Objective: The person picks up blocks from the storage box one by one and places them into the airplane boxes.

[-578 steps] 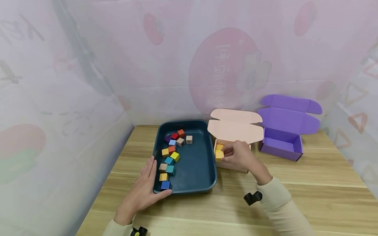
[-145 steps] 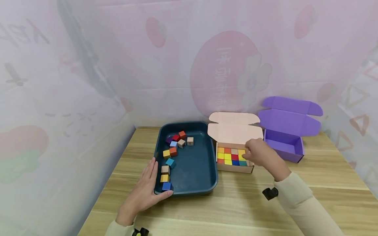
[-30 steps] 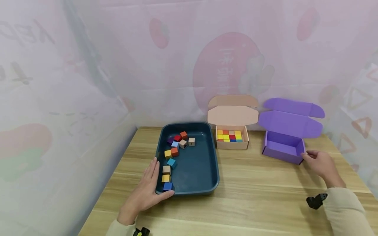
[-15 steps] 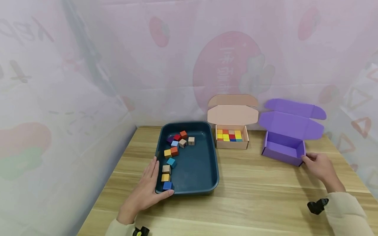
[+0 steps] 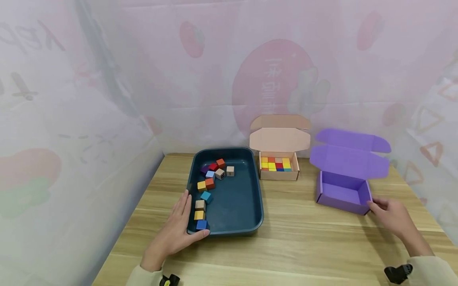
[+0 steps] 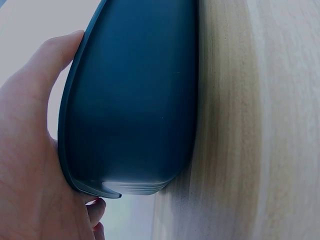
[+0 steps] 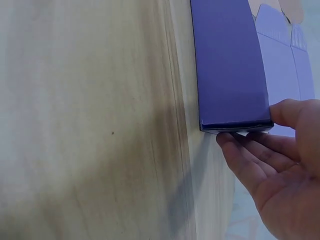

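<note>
while the right hand (image 5: 391, 217) is laid with relaxed fingers at its near right corner, the plain purple box (image 5: 342, 193) is seen open-lidded and hollow, no writing legible.

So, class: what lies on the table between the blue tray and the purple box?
Only bare wooden table between blue tray and purple box, per the head view.

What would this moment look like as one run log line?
left hand: holds tray corner | right hand: fingers at purple box corner | peach box: open, blocks inside | tray: loose blocks
</note>
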`<state>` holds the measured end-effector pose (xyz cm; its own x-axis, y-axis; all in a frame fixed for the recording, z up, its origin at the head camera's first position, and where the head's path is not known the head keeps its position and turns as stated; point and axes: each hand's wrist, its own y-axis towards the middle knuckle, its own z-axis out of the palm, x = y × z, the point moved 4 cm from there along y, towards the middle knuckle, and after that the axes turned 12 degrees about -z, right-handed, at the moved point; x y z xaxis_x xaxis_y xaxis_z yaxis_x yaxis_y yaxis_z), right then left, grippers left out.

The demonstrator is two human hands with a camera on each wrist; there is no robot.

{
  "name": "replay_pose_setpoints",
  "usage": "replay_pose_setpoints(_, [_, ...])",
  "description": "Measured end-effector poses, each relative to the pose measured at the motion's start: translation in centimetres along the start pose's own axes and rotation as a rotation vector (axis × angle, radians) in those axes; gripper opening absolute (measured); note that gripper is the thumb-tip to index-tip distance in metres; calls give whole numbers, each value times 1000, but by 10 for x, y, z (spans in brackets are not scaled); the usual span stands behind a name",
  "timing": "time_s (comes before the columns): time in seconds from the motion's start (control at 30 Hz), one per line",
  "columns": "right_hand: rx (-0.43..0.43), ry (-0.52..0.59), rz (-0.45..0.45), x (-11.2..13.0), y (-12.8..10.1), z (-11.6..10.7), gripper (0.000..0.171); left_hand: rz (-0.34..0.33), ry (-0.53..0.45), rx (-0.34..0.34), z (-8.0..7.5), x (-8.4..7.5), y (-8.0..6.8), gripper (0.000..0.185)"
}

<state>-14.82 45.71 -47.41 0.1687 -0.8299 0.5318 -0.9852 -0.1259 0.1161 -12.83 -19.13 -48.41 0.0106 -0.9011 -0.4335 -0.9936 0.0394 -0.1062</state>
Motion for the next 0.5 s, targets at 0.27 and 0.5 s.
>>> replay_pose_setpoints(0.27, [2, 7, -32, 17, -4, 9, 51, -11, -3, 6, 1, 1, 1, 129])
replay_pose_setpoints(0.5, [-2, 62, -84, 49, -1, 32, 47, -6, 8, 1, 1, 0, 0, 128])
